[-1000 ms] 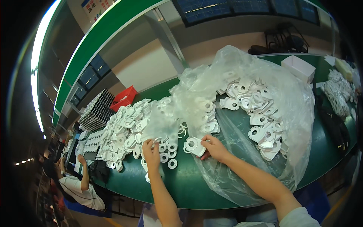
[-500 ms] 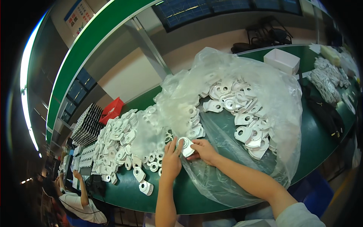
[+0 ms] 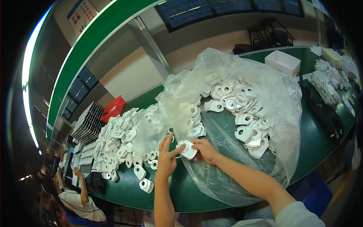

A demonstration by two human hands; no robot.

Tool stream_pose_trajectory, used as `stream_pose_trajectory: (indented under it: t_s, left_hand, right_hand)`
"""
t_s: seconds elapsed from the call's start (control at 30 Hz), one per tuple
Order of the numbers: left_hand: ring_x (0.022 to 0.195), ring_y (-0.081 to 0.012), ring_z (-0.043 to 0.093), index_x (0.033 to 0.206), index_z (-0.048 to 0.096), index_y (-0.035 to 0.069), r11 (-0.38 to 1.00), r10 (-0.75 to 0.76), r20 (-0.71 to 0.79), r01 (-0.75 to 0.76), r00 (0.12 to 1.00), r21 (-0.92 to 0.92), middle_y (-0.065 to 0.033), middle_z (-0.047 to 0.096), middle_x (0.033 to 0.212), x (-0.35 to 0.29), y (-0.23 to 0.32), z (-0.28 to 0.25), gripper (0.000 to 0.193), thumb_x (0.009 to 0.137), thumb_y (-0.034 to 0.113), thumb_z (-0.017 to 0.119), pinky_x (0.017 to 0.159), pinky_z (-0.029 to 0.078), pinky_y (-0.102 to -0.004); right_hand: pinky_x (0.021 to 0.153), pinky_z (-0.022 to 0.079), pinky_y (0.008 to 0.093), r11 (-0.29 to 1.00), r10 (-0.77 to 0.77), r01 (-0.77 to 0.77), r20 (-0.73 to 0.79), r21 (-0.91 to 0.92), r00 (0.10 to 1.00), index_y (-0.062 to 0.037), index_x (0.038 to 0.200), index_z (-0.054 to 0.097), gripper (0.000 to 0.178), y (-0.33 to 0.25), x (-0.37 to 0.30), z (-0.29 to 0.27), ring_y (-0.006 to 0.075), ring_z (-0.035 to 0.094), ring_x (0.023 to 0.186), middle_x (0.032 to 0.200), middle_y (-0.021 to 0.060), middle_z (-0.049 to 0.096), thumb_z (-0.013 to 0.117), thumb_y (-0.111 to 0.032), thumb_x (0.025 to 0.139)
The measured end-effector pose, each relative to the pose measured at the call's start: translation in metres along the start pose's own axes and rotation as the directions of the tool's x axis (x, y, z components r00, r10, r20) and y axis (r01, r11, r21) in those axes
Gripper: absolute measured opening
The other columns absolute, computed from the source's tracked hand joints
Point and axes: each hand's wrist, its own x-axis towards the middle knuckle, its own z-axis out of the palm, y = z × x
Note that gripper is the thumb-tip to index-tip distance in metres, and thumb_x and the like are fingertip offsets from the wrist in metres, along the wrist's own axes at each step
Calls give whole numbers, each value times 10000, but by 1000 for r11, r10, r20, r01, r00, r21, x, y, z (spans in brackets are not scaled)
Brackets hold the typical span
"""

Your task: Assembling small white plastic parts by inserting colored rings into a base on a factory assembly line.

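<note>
Right at the near left edge of the clear plastic bag (image 3: 284, 98), the right hand (image 3: 204, 151) pinches a white plate (image 3: 191, 153) between thumb and fingers, while the left hand (image 3: 166, 160), unclenched with fingers spread, rests a fingertip on the plate's ringed part. Similar white pieces (image 3: 258, 153) lie amid the bag; left of it spreads a white heap (image 3: 121, 131), and behind its right side stands a white box (image 3: 283, 63).

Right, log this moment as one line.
Right hand: holding white part | Left hand: finger at its face | Nearby: translucent bag, heaped white parts | Surface: green tabletop
</note>
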Motion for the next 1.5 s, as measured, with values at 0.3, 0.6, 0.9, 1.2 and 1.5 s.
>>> stream_pose_trajectory:
  t_s: [0.3,0.6,0.9,1.2,1.5]
  left_hand:
    - [940,-258,541,939,683,69,917,-363,-89,339,927,-208,-117,570,1094,-1,-2,-10,315,677,-63,568,774,447,-336]
    - [708,-228,552,836,664,46,940,-322,38,325,946,-106,-74,622,782,-22,-39,-4,121,716,55,677,638,443,-324]
    - [684,-175,561,848,672,40,981,-161,-268,123,950,-152,-61,636,774,8,18,0,182,689,-47,681,579,440,-265]
    - [752,-242,563,816,676,46,995,56,-191,-69,980,-66,-56,637,784,8,16,14,189,642,-20,707,630,463,-324]
    - [726,-232,544,815,686,39,998,23,-215,-36,976,-58,-54,608,755,10,19,16,187,642,-26,713,624,442,-319]
  right_hand:
    - [558,552,291,999,-35,38,-90,32,995,26,1121,530,281,-1,0,4,213,657,720,935,129,633,420,-121,907]
    - [576,550,302,1000,-23,24,-69,9,997,26,1135,504,273,-1,2,9,239,660,769,951,138,624,417,-110,915]
    - [559,555,288,993,-81,74,-62,-95,995,30,1062,526,231,8,5,6,195,646,671,878,125,620,449,-98,886]
    - [585,545,267,982,-82,70,-61,-174,995,15,1084,538,242,6,2,10,168,637,667,839,95,628,459,-123,901]
    - [545,548,277,986,-112,107,-41,-125,993,34,1023,544,213,4,1,9,172,630,640,815,104,621,452,-101,884]
